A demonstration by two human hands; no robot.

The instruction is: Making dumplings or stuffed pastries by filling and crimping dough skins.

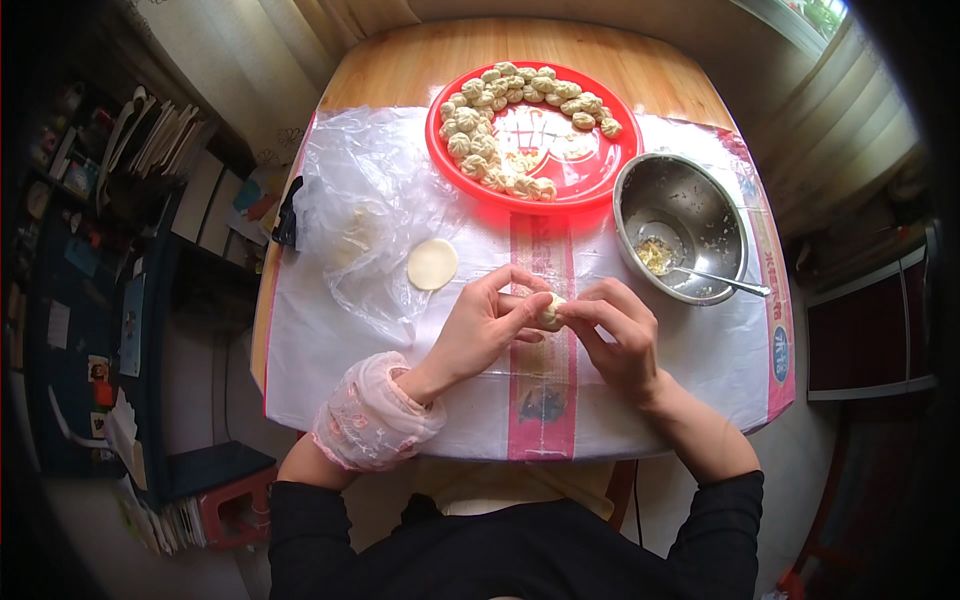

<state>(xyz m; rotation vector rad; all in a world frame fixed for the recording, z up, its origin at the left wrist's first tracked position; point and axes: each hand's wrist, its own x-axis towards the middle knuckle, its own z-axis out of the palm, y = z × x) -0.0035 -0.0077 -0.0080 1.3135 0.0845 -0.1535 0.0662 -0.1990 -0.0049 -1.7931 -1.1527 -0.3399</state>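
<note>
A small pleated dumpling (553, 312) is between my two hands, above the striped plastic sheet. My left hand (484, 322) cradles it with the thumb against its near side. With thumb and fingertips, my right hand (616, 330) pinches the dumpling's right edge. One flat round dough wrapper (433, 264) lies left of my hands. Beyond them, a red round tray (592, 172) carries many pleated dumplings (466, 118) along its left and far sides. A steel bowl (712, 217) stands to the right, with a little chopped filling (655, 256) and a metal spoon (720, 280) in it.
A crumpled clear plastic bag (360, 195) lies on the left of the table, with something pale inside. A white plastic sheet (645, 420) with pink bands covers the wooden table (517, 41). A dark shelf unit (157, 300) stands left, above a red stool (240, 510).
</note>
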